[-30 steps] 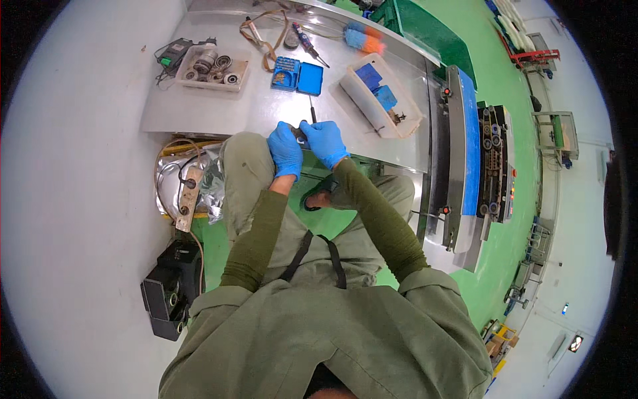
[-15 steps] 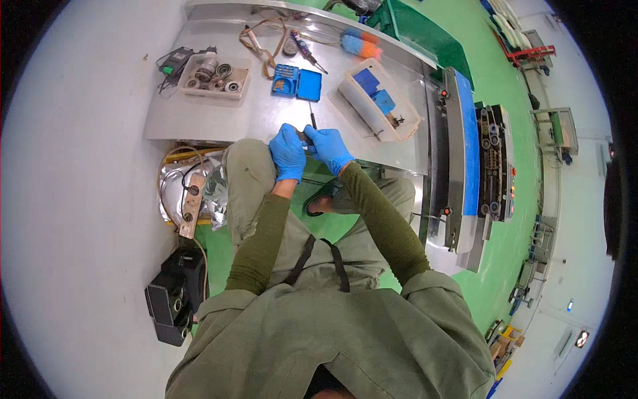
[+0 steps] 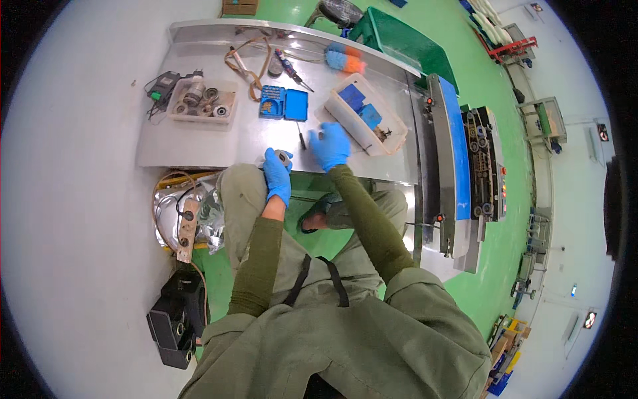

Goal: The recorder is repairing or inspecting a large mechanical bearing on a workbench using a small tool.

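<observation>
My left hand [image 3: 277,176], in a blue glove, is closed around a small round grey metal part [image 3: 284,158] at the near edge of the bench. To the right, my gloved right hand [image 3: 331,147] hovers over the metal top, fingers part curled and apart, with nothing visible in them. Just left of its fingertips lies a thin screwdriver [image 3: 302,138] with a dark handle. Beyond that, an open blue bit case [image 3: 294,104] shows small bits in its left half.
A clear tub [image 3: 229,120] of round metal parts stands on the left. At right sits a white tub [image 3: 345,118] holding blue pieces. A soldering-iron-like tool [image 3: 287,65], a brown strap [image 3: 232,63] and an orange-blue duster [image 3: 345,62] lie farther back. A blue-topped machine [image 3: 454,146] borders the right.
My hands have come apart. The right hand has let go of the metal part and moved right, while the left keeps it. The whole view has shifted slightly.
</observation>
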Demonstrator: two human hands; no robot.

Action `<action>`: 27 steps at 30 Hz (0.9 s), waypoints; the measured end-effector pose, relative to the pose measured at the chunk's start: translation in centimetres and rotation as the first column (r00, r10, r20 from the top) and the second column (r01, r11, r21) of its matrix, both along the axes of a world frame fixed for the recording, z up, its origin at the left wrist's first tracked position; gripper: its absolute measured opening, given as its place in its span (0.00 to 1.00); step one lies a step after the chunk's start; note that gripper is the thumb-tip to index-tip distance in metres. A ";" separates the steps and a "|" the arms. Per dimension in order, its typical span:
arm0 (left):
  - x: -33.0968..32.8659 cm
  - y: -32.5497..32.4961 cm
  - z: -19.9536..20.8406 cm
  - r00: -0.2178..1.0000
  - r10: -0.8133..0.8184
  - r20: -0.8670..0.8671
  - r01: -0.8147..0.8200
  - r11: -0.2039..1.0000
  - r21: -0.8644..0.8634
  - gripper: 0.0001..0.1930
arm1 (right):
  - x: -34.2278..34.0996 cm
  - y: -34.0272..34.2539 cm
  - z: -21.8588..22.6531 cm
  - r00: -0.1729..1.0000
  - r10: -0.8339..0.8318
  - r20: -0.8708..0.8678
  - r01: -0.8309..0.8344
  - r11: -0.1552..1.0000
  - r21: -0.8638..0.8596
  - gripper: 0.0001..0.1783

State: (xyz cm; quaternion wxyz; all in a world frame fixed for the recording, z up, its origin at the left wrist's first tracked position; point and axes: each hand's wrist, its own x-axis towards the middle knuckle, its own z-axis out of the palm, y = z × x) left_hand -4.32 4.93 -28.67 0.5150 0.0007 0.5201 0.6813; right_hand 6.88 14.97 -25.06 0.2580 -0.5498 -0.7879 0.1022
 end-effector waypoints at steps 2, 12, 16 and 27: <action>0.6 0.8 0.8 1.000 -0.020 0.022 0.020 1.000 -0.021 0.27 | -1.4 -0.4 0.0 0.939 0.076 0.336 -0.050 0.995 -0.085 0.19; 0.9 -0.1 2.4 0.994 -0.006 0.105 0.004 1.000 0.024 0.29 | 9.9 2.2 6.6 0.940 -0.305 0.155 0.300 0.952 0.051 0.17; 1.3 -0.3 2.6 0.986 -0.075 0.148 0.059 0.992 0.113 0.28 | 13.3 6.9 8.0 0.929 -0.312 0.198 0.288 0.947 0.140 0.20; 1.0 -0.2 2.5 0.977 0.011 0.213 -0.003 0.999 -0.037 0.28 | -21.3 12.9 3.3 0.938 0.205 0.281 -0.097 0.930 -0.353 0.29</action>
